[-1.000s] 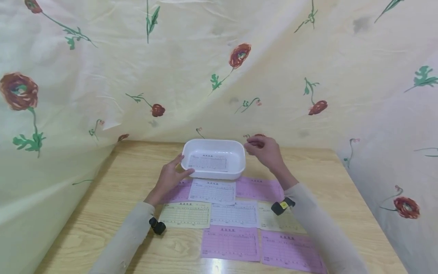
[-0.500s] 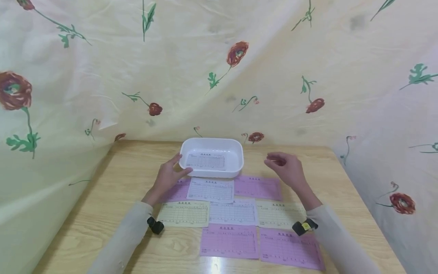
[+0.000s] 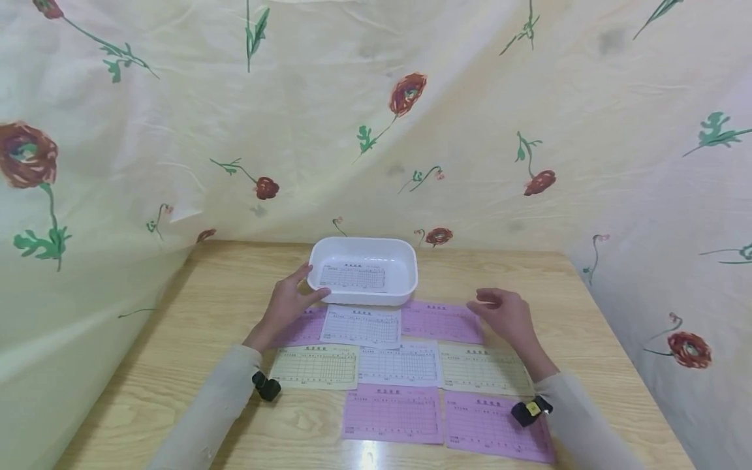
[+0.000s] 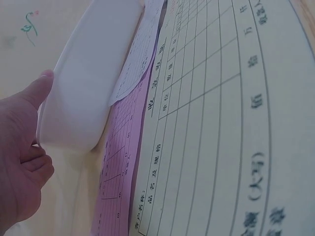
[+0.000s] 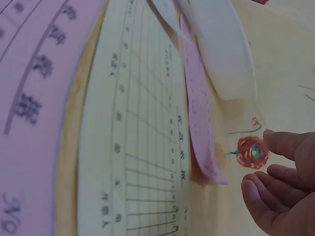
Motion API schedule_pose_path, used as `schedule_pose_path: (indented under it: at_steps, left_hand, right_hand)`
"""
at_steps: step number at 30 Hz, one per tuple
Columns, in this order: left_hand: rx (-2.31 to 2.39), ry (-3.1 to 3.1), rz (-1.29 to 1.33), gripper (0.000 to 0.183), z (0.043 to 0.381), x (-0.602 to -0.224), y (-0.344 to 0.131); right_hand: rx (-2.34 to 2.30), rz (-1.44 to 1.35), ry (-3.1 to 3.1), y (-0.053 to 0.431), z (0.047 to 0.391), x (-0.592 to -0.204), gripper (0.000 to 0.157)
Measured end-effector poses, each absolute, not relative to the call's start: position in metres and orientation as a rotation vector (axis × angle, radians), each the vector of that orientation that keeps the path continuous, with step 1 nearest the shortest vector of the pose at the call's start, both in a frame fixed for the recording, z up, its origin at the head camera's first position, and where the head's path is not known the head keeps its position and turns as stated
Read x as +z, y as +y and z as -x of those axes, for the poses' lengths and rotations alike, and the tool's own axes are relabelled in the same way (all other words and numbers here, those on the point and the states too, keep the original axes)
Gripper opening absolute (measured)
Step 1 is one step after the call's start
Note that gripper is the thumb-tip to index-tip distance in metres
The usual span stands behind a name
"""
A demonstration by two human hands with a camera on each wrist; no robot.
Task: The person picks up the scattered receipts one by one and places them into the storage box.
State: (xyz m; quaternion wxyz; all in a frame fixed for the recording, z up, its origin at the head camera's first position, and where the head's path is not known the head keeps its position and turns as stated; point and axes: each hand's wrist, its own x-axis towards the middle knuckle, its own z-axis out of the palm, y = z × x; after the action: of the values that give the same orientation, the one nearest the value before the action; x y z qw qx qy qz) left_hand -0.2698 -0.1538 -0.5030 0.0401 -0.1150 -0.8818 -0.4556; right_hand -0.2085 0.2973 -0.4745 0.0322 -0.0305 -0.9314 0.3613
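Note:
A white plastic tray [image 3: 405,297] stands at the back of the table with a printed white receipt slip [image 3: 352,277] lying inside. My left hand [image 3: 289,303] holds the tray's left end, thumb at the front rim and fingers at the side. In the left wrist view the thumb [image 4: 42,88] lies against the tray's wall. My right hand [image 3: 505,316] hovers to the right of the tray, fingers loosely curved and holding nothing. It is nearest a pink slip [image 3: 443,323], which shows a lifted end in the right wrist view.
More slips lie in rows in front of the tray: a white slip [image 3: 361,328] against its front, a yellow slip [image 3: 314,367], another yellow slip [image 3: 484,369], and pink slips [image 3: 392,414] nearest me. A flowered cloth [image 3: 470,117] hangs behind the wooden table [image 3: 176,339].
My right hand has moved away from the tray's right rim, to the right and towards me. The left hand has stayed on the tray.

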Motion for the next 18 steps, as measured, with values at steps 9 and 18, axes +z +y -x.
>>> schedule_pose_path:
  at_steps: [9, 18]
  left_hand:
    - [-1.404, -2.711, 0.344, 0.088, 0.27, -0.5017, -0.1526]
    - [-1.391, -2.715, 0.342, 0.091, 0.269, -0.5023, -0.1532]
  right_hand:
    - [1.093, 0.175, -2.958, 0.3048, 0.2052, -0.4808, 0.058]
    - [1.112, 0.274, -3.023, 0.3022, 0.2047, -0.4834, 0.062]
